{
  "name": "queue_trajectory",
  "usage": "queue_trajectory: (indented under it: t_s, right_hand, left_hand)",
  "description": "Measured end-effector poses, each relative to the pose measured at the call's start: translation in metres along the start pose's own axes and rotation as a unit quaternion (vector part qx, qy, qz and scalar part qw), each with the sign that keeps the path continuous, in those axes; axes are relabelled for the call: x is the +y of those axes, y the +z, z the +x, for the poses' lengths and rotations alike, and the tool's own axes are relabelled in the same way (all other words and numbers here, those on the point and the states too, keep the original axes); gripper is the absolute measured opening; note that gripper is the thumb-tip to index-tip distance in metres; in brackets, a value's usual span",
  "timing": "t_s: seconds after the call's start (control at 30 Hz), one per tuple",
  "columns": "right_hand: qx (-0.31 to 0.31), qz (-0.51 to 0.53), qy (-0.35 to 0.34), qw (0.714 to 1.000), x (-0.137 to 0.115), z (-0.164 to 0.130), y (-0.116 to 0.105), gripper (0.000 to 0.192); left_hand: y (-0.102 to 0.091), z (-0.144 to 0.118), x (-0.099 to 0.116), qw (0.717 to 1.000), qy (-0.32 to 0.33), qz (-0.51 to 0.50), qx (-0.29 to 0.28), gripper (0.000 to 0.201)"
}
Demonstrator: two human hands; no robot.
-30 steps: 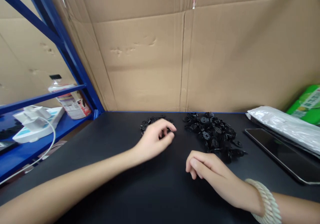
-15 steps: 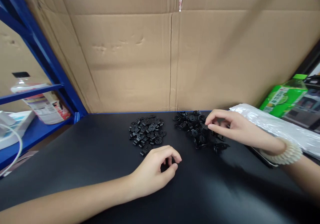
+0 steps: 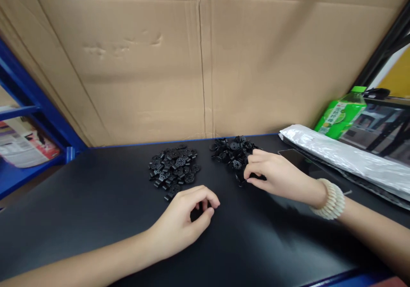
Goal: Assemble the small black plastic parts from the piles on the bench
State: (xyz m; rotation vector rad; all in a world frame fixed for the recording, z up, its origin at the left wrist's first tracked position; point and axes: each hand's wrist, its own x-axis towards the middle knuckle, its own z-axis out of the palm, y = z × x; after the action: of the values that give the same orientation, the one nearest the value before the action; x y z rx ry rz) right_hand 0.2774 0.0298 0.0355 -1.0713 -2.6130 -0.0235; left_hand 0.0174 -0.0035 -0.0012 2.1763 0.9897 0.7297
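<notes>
Head view: the right hand (image 3: 277,174) has lowered to the near edge of the right disc heap (image 3: 235,145), at its 10 o'clock, suggesting selection; blur hides whether its bunched fingertips pinch anything. The left hand (image 3: 184,218), thumb curled apart, has the left disc heap (image 3: 174,167) at 11 o'clock. Two hands, two heaps.

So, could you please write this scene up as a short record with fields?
Left hand: loosely curled, nearest the left pile of black parts
Right hand: fingers bent at the right pile of black parts; grip unclear
Bracelet: pale, coiled, on the right wrist
Surface: black table
Right side: green-capped bottle, silvery packet, flat dark device
Backdrop: cardboard
</notes>
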Motion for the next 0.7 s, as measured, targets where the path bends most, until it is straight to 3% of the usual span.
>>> queue_trajectory:
  t_s: [0.1, 0.2, 0.27, 0.43, 0.6, 0.7]
  right_hand:
    - [0.053, 0.084, 0.029, 0.995, -0.013, -0.001, 0.002, 0.01]
    - [0.097, 0.216, 0.066, 0.969, -0.031, -0.003, 0.01, 0.006]
    - [0.101, 0.276, 0.061, 0.954, -0.043, -0.005, 0.018, 0.006]
    - [0.064, 0.373, 0.059, 0.924, -0.058, -0.006, 0.037, 0.006]
    - [0.027, 0.566, 0.133, 0.813, -0.061, -0.003, 0.046, 0.01]
    - [0.037, 0.602, 0.159, 0.782, -0.062, -0.001, 0.049, 0.02]
  left_hand:
    - [0.001, 0.001, 0.002, 0.991, -0.034, -0.12, 0.039, 0.019]
    - [0.004, 0.001, 0.005, 0.955, -0.067, -0.271, 0.095, 0.024]
    - [0.005, 0.0, 0.006, 0.939, -0.075, -0.318, 0.11, 0.02]
    - [0.006, -0.004, 0.008, 0.944, -0.089, -0.304, 0.096, 0.01]
    - [0.008, -0.004, 0.011, 0.957, -0.081, -0.271, 0.068, 0.01]
    - [0.009, -0.003, 0.012, 0.966, -0.072, -0.244, 0.05, 0.01]
